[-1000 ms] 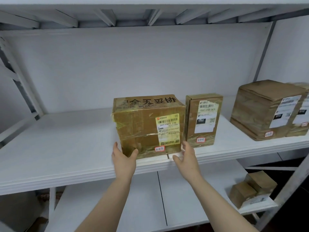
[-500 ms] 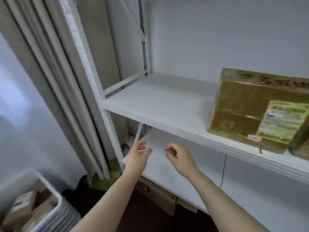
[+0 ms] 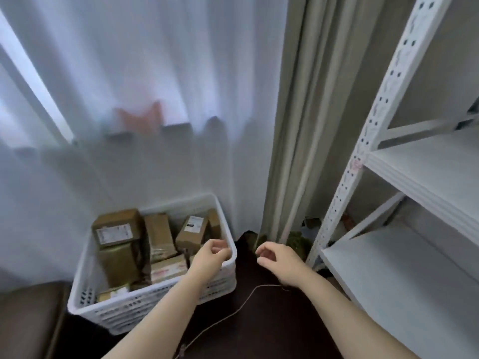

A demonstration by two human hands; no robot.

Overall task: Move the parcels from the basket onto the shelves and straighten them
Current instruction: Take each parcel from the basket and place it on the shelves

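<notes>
The left hand (image 3: 211, 255) hangs with its fingers loosely curled and nothing in them, just above the near right corner of the basket (image 3: 134, 308), over its rim. The right hand (image 3: 275, 259) is level with it and a little apart, over the dark floor (image 3: 261, 330) between the basket and the shelves; its fingers are also slack and half curled, and it grasps nothing.

The basket is white plastic with perforated walls and stands on the floor against the sheer white curtain (image 3: 134, 81). The parcels (image 3: 116, 226) are inside it, brown cardboard boxes packed close. One with a white label lies at the far left corner, another labelled one (image 3: 192, 232) leans toward the far right side, and a flat one with red print (image 3: 168, 270) lies near the front, just left of the left wrist.

A thin cord (image 3: 234, 310) trails across the floor below the right wrist. A beige curtain (image 3: 298, 130) hangs right of the sheer one. At the right edge stand the white shelves (image 3: 430, 174), with a perforated upright post (image 3: 363, 143) at their front corner; the two boards in view carry no parcels.
</notes>
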